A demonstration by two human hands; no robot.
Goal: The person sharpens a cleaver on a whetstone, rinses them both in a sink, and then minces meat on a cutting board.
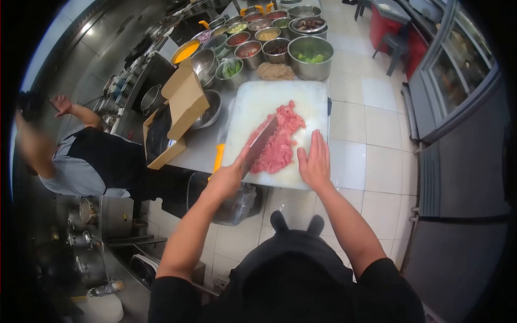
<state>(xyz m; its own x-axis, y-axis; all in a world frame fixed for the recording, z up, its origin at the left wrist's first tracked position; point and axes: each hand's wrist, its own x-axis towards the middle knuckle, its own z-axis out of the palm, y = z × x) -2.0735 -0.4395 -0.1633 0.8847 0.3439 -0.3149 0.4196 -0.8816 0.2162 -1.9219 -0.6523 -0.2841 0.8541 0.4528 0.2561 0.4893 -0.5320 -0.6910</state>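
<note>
My left hand [225,182] is wrapped round the handle of a cleaver [260,142], and the handle is hidden in the fist. The wide blade lies along the left side of a pile of sliced raw pink meat [283,144], overlapping it. Under the meat is a thick white cutting board [253,96] with pinkish wet smears. My right hand [314,163] rests at the board's right front part, fingers stretched out, just right of the meat and holding nothing.
Several metal bowls and pots of food stand behind the board, including a large pot [311,56] with greens. To the left are an opened cardboard box [186,99] and a co-worker [91,156] with raised arms. A glass-door fridge [458,64] stands right; a lined bin [234,207] sits below.
</note>
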